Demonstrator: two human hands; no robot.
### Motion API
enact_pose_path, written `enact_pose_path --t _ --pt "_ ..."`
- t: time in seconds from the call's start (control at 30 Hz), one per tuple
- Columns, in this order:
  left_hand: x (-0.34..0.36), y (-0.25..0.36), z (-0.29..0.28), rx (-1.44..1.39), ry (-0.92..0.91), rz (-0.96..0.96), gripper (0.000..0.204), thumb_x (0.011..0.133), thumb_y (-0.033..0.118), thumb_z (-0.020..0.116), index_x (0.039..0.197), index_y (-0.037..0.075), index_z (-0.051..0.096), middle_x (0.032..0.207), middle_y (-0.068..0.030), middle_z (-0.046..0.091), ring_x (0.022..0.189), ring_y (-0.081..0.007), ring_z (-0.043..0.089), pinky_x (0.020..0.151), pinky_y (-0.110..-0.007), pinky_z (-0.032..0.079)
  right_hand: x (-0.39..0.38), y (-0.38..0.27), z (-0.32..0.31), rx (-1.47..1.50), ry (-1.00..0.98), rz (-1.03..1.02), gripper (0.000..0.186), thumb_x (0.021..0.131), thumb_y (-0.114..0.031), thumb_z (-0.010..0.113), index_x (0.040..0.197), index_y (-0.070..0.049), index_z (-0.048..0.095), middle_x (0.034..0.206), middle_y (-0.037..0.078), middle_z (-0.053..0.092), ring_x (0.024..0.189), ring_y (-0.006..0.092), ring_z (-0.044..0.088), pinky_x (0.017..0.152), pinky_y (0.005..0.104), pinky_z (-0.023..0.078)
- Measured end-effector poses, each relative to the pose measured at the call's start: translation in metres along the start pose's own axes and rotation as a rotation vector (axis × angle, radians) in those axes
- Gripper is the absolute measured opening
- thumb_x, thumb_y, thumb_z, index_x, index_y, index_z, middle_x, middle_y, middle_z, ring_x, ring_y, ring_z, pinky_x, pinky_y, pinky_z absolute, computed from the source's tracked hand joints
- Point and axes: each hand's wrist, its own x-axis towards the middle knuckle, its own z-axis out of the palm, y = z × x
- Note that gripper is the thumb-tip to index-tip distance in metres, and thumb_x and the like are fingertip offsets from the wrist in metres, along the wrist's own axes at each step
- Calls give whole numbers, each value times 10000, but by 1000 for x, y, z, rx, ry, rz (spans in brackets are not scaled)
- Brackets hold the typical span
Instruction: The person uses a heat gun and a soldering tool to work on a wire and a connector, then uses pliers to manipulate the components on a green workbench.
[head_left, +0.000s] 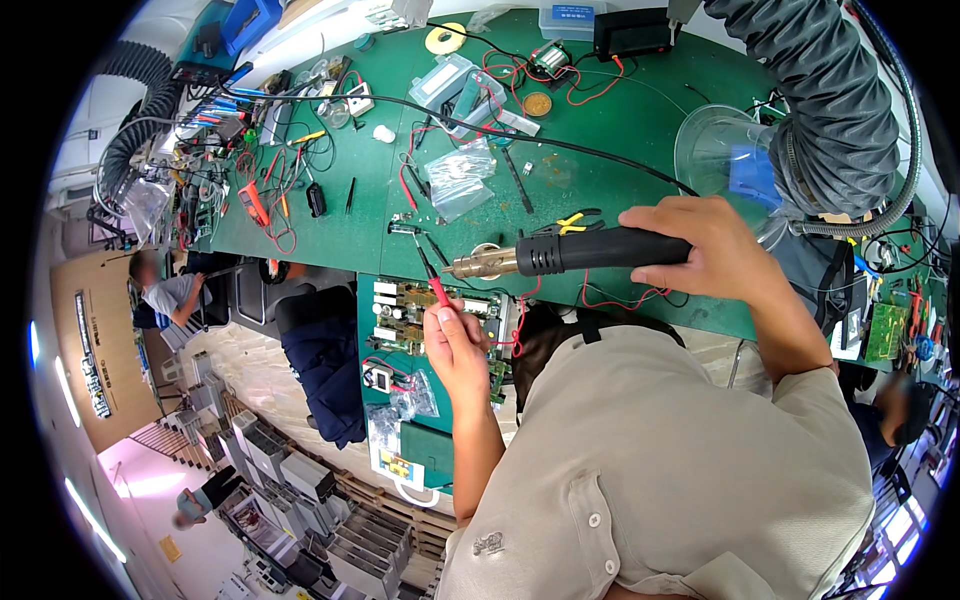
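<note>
My left hand [457,352] is closed around a red test probe [438,288] with a black front end, pointing up and to the left. In my right hand [712,246] is a hot air gun [600,250] with a black handle and a metal nozzle. Its nozzle points left, close beside the front part of the probe; whether they touch I cannot tell. A red wire [520,330] runs near my left hand. Below the probe lies a green circuit board [398,305] with many parts. Yellow-handled pliers [572,222] rest just beyond the gun.
A transparent plastic bag [460,182] and an open plastic box [443,82] lie farther back on the green bench [370,225]. At the right hangs a grey ribbed hose [825,90] with a transparent hood [705,150]. Cables and an orange meter [253,203] lie left. Other people sit or stand farther off.
</note>
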Motion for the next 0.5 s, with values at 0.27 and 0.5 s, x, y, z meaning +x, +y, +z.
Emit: enact_pose_path --t 0.27,0.5 --pt "0 -1 -2 -16 -4 5 235 1060 282 393 1000 76 489 602 20 417 477 -43 329 414 -212 264 1 -2 0 12 -26 19 524 652 -227 836 1119 -60 669 794 109 651 668 304 623 567 363 474" --pt "1 -1 -1 -4 -8 4 268 1063 310 384 976 76 484 605 21 409 476 -49 322 414 -214 256 2 -2 1 10 -23 12 525 653 -232 835 1120 -60 668 792 110 649 665 304 619 564 364 470"
